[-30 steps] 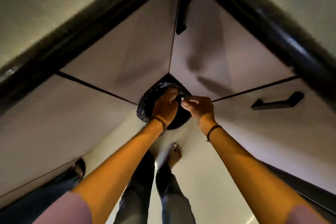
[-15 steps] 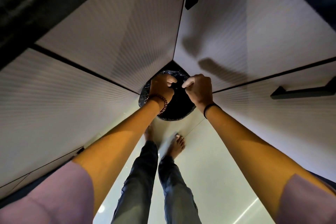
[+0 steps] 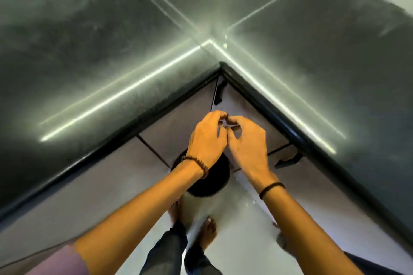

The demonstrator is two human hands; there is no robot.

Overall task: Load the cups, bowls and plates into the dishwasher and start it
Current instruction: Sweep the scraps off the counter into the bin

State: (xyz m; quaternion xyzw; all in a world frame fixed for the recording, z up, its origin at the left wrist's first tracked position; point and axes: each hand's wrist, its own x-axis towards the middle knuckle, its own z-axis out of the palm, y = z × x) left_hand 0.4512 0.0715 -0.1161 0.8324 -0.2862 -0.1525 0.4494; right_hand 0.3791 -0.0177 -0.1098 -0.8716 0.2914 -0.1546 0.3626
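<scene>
Left hand (image 3: 206, 140) and right hand (image 3: 248, 143) are now raised off the bin (image 3: 212, 183), fingers curled, tips touching; contents indiscernible. Dish loading appears unstarted.

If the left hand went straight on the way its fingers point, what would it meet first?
The left hand would first meet the right hand, whose fingers sit at its fingertips; beyond, probably the cabinet door, though depth is unclear.

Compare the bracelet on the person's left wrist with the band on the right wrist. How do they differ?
The beaded bracelet is a string of brown beads; the black band is one plain loop. The beaded bracelet looks thicker and bumpy; the black band is thin and smooth. Both sit snugly round a bare wrist.
</scene>
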